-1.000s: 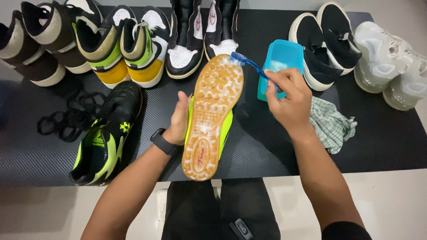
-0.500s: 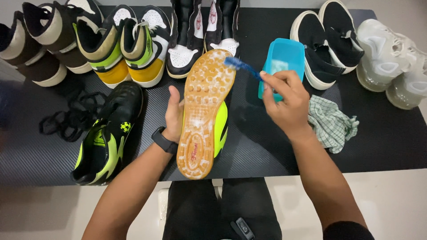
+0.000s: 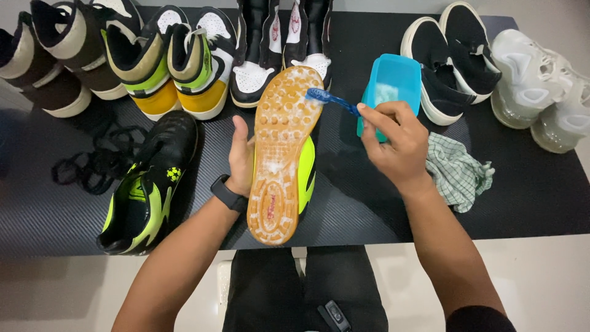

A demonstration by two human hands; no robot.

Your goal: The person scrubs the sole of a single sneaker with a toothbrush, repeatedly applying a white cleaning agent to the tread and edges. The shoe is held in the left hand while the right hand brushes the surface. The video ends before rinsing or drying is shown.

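My left hand [image 3: 241,157] grips a black and neon-yellow shoe [image 3: 284,154] from its left side, sole turned up toward me. The tan studded sole is foamy near the toe. My right hand [image 3: 393,142] holds a blue toothbrush [image 3: 332,101] by its handle, and the bristles touch the right edge of the sole's toe end. A black watch sits on my left wrist. The matching second shoe [image 3: 147,184] lies on the black mat to the left.
A blue tub [image 3: 393,83] with white foam stands just behind my right hand. A checked cloth [image 3: 458,175] lies to its right. Black laces [image 3: 92,163] lie at the left. Several pairs of shoes line the back of the black mat [image 3: 541,184].
The shoe has tilted slightly and shifted left in my left hand. The brush has moved along the toe end of the sole, now at its right edge.
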